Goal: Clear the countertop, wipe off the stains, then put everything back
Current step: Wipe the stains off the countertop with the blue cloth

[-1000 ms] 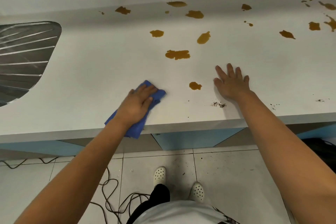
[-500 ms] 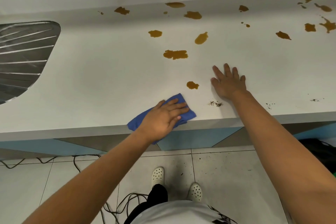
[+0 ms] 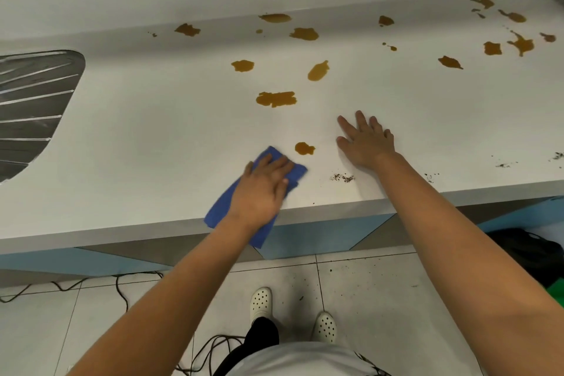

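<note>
My left hand (image 3: 265, 185) presses flat on a blue cloth (image 3: 224, 207) at the front edge of the white countertop (image 3: 152, 137); the cloth's lower corner hangs over the edge. A small brown stain (image 3: 304, 148) lies just beyond the cloth's far corner. My right hand (image 3: 364, 140) rests flat on the counter, fingers straight, to the right of that stain. Several more brown stains (image 3: 276, 98) spread across the middle and back of the counter. Dark crumbs (image 3: 342, 177) lie near my right wrist.
A ribbed metal sink drainer (image 3: 33, 107) is set into the counter at the left. More dark crumbs (image 3: 503, 165) lie at the right front. Black cables (image 3: 122, 287) trail on the tiled floor below, and a dark bag (image 3: 531, 250) sits at the right.
My left hand has swept the cloth right along the front edge, then pushed it farther in toward the small stain. My right hand has stayed flat in place.
</note>
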